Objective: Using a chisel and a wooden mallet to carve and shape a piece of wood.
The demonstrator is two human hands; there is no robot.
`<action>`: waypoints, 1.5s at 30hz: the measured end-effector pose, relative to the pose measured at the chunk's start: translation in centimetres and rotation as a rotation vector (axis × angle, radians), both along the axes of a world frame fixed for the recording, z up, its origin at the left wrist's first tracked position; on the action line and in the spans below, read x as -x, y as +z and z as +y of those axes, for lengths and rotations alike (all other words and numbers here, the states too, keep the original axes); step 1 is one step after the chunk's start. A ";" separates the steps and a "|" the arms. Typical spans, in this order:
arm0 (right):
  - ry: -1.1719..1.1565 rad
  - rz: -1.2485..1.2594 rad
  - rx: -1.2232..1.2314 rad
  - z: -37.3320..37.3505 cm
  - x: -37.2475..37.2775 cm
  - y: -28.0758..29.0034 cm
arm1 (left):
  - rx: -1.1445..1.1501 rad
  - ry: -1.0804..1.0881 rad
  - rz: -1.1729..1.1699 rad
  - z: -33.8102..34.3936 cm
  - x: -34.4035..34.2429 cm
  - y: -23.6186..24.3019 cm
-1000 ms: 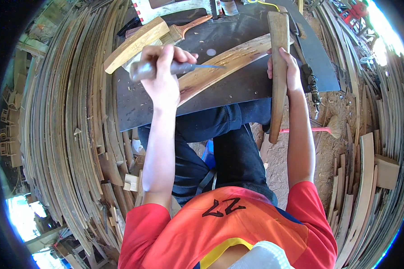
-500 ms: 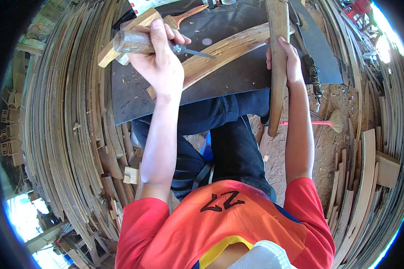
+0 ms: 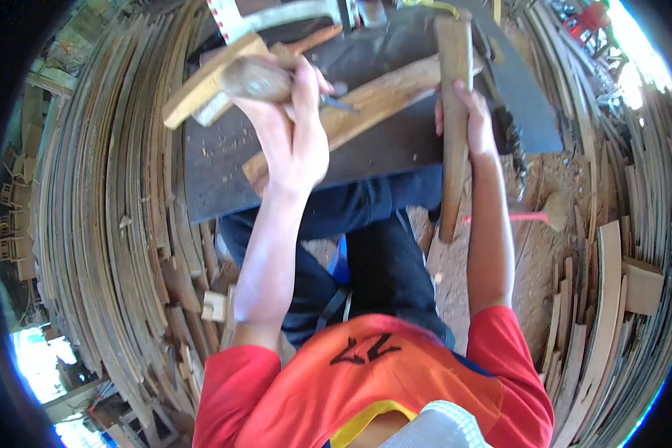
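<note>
My left hand is closed round the thick, round wooden handle of a chisel. Its thin dark metal blade points to the right, over a light-brown wooden board. That board lies slantwise on a dark table. On the right, my right hand grips a long, slightly bent wooden bar around its middle. The bar runs nearly straight away from me, crosses the board's far end and reaches past the table's near edge.
Pale wood blocks sit behind my left hand, with a reddish-brown handle beyond. A dark, cord-wrapped tool lies right of the bar. Long wood strips are stacked on the left and right. A red stick is on the floor.
My left hand has tilted and shifted a little right and nearer, its chisel blurred by motion. My right hand and the bar have come slightly nearer and to the left.
</note>
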State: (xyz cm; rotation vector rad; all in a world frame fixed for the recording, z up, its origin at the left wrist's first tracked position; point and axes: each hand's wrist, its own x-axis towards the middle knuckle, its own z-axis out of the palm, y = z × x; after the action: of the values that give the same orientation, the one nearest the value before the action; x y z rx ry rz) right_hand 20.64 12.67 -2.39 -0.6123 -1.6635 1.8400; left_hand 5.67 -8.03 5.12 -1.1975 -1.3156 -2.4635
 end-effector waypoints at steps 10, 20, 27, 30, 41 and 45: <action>-0.120 -0.120 -0.191 -2.5 -2.3 5.5 | 0.722 -0.126 0.437 4.0 2.5 3.1; -0.188 -0.089 -0.786 -7.6 -9.7 19.4 | 0.558 0.082 0.582 7.6 1.5 2.0; -0.336 -0.155 -0.851 -8.1 -7.3 18.7 | 0.456 0.141 0.514 7.1 1.4 1.7; -0.461 -0.115 -0.676 -8.5 -7.1 17.2 | 0.449 0.146 0.561 6.7 0.9 1.7; -0.007 -0.289 -0.867 -12.3 -8.4 15.9 | 0.479 0.115 0.486 3.2 -0.8 -0.7; -0.283 0.141 -0.462 -13.6 -14.0 12.2 | 0.376 0.088 0.388 3.6 -3.9 -2.4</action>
State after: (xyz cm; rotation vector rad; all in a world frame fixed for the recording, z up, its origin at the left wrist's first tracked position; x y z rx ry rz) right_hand 34.68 -0.93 9.82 -0.4747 -1.7248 1.2159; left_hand 9.53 -4.44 2.74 -1.5559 -1.7025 -1.8435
